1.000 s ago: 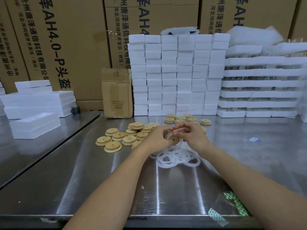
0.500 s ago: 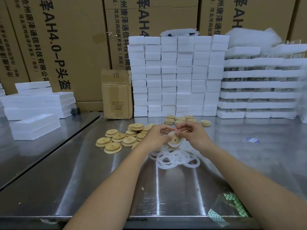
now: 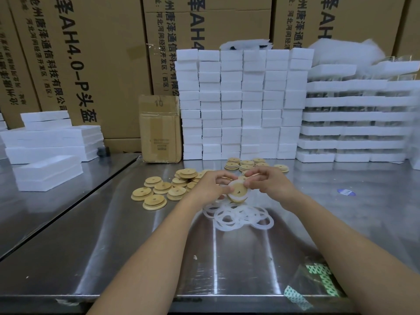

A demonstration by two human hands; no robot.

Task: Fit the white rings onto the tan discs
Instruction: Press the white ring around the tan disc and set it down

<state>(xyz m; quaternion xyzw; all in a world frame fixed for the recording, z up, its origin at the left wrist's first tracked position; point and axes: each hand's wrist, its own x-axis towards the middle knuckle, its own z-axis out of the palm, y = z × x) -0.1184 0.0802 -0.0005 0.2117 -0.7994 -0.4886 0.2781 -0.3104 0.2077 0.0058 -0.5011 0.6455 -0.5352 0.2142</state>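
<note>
Hands meet above the middle of the steel table [image 3: 136, 246] — left hand [image 3: 209, 187] and right hand [image 3: 270, 185], both with fingers curled, pinching one tan disc [image 3: 238, 190] between them. The disc is held clear of the tabletop and tilted, its face toward the camera and its small centre hole showing. A white ring [image 3: 234, 198] lies around its rim, seen as a pale band along the lower edge. The upper edge is covered by fingertips, so I cannot tell whether the ring is seated all the way round. On the table just below the hands lies a heap of white rings [image 3: 241, 215], overlapping one another. Loose tan discs [image 3: 159, 192] are scattered to the left of the hands, some stacked. A second cluster [image 3: 247, 165] sits beyond the hands, near the foot of a wall of white foam blocks [image 3: 243, 105]. A small cardboard box [image 3: 160, 128] stands upright just beside that wall on its left. Flat foam trays [image 3: 50, 142] are piled far left, and more trays [image 3: 354, 119] far right. Large printed cartons [image 3: 91, 53] fill the background. Near the front edge, by the right forearm — a scrap of green-patterned tape [image 3: 322, 278].
</note>
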